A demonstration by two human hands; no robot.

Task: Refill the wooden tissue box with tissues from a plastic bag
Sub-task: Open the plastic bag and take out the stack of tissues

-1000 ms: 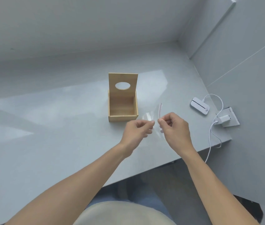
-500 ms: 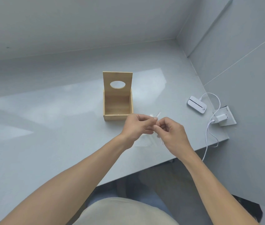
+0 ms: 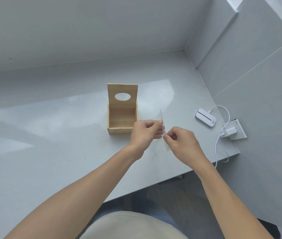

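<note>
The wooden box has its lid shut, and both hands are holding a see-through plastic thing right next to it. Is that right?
Not quite. In the head view the wooden box has its lid open, standing upright at the back with its oval hole showing. The rest holds: the left hand and right hand pinch a see-through plastic piece right next to it.

Setting: plain indoor room, office- or home-like; exact kind cannot be told. Evidence: smooth grey desk point(image 3: 50, 152) set into a corner of bare grey walls point(image 3: 102, 31), tiled panel seams on the wall to the right of the hands. Right of the right hand point(image 3: 181, 144), a small white device point(image 3: 205, 117) lies on the desk, its white cable point(image 3: 223, 145) running to a white charger point(image 3: 231, 132) plugged into a socket plate point(image 3: 240, 133). Beyond the left hand point(image 3: 143, 133), an open wooden tissue box point(image 3: 122, 116). Dark floor below the desk edge.
</note>
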